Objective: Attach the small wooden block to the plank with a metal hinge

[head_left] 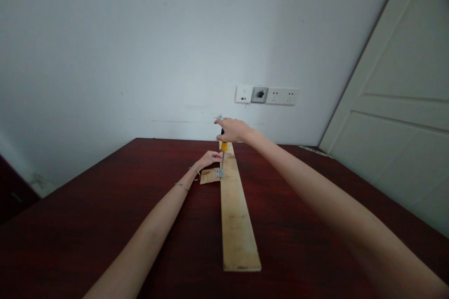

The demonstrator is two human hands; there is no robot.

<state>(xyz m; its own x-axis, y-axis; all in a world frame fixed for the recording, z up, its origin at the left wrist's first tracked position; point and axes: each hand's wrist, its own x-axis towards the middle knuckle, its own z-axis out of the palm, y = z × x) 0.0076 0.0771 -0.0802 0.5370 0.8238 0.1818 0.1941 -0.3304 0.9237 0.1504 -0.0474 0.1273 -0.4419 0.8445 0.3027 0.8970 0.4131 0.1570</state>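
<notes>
A long pale wooden board (pixel 235 224) lies lengthwise on the dark red table. A metal hinge (pixel 220 173) sits at its left edge, bridging to a small wooden piece (pixel 209 176) on the left. My right hand (pixel 233 130) is wrapped round the black and yellow handle of a screwdriver (pixel 224 146), held upright with its shaft pointing down at the board near the hinge. Beside the shaft, my left hand (pixel 210 158) has its fingertips pinched together at the board's left edge, just beyond the hinge. What those fingers hold is too small to make out.
The table (pixel 298 243) reaches back to a white wall with a row of sockets (pixel 282 96). A panelled white door (pixel 403 103) stands at the right. A thin flat strip (pixel 315 151) lies near the table's far right edge.
</notes>
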